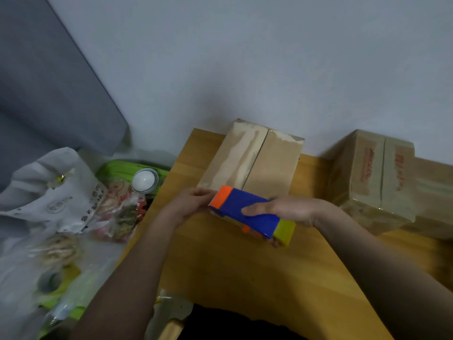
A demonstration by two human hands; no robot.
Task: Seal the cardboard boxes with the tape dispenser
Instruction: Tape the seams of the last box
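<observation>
- Right hand (pixel 291 209) is wrapped round the tape dispenser (pixel 247 213), thumb on top of the blue body, holding it just off the near edge of the centre box (pixel 252 163).
- Left hand (pixel 193 201) is at the dispenser's orange toothed end, fingers curled in toward it. Looks like it's pinching the tape end, but I can't make out any tape, so that's a guess.
- Centre box sits on the worktop (pixel 220 253) just beyond both hands, flaps shut, seam running away from the person. No fresh tape over the seam that I can see.
- Second box (pixel 377 173) is well off past the right hand, w/ a glossy film over it; prob. taped already.
- Risk 1: left fingertips are right by the serrated cutter; a slip while picking at the tape end could nick them.
- Risk 2: if the strip starts off-centre it'll miss the seam, since the dispenser is angled across the box, not along it.
- Risk 3: nothing holds the box; a hard pull could drag it toward the person.
- Risk 4: the torn, patchy top surface may give poor stick.
- Bags and clutter (pixel 73 212) beyond the left hand, off the worktop edge, aren't in the way.
</observation>
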